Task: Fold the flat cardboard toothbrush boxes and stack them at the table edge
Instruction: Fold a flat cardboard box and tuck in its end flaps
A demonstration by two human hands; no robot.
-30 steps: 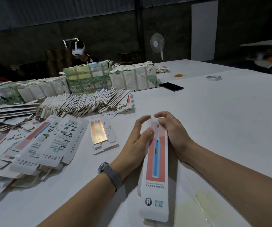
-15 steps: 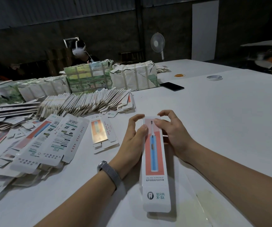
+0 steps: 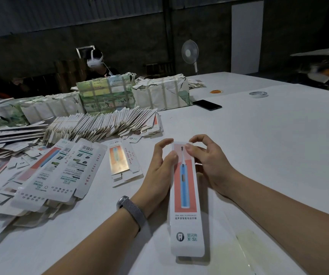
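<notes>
A long white toothbrush box (image 3: 186,205) with a blue brush printed on a red panel is held just above the white table (image 3: 268,145), pointing away from me. My left hand (image 3: 159,167) grips its far end from the left side, thumb on the top face. My right hand (image 3: 209,161) pinches the same end from the right, fingers curled over the far tip. Flat unfolded boxes (image 3: 60,171) lie in a loose heap to the left. A fanned row of flat boxes (image 3: 102,126) stands behind them.
Strapped bundles of packaging (image 3: 159,92) line the back of the table, with another person (image 3: 98,64) behind them. A black phone (image 3: 207,105), a tape roll (image 3: 257,94) and an orange ring (image 3: 216,91) lie further back on the right. A standing fan (image 3: 190,53) is beyond the table.
The box has turned face up and squared into shape, and both hands have slid to its far end. Its near end moved slightly away from me.
</notes>
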